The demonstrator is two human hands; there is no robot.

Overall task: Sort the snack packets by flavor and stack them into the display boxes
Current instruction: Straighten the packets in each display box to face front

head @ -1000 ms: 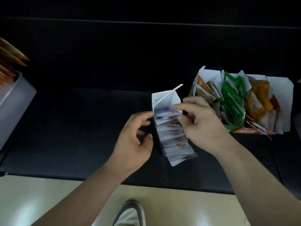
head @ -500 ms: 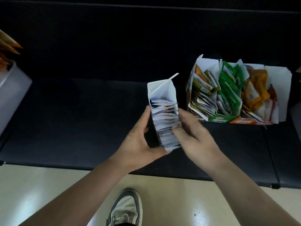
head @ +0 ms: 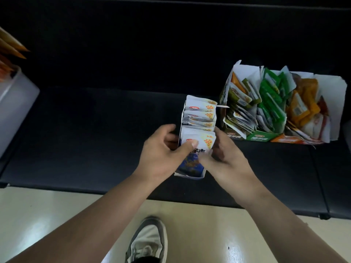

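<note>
Two hands hold the blue display box (head: 190, 168), which sits low over the dark surface (head: 95, 139) just left of the three filled boxes (head: 258, 138). Your left hand (head: 161, 149) has its grip around the left wall, thumb pressed on the front of the white packets (head: 201, 118), and your right hand (head: 226, 158) has its grip closed round the right wall. You appear to be squaring this flavor's stack, so next, keep the packets upright and set the box beside the others.

Left hand (head: 161, 151) and right hand (head: 227, 160) around a blue display box (head: 190, 167) of white packets (head: 199, 112) on a dark bench (head: 91, 137).
</note>
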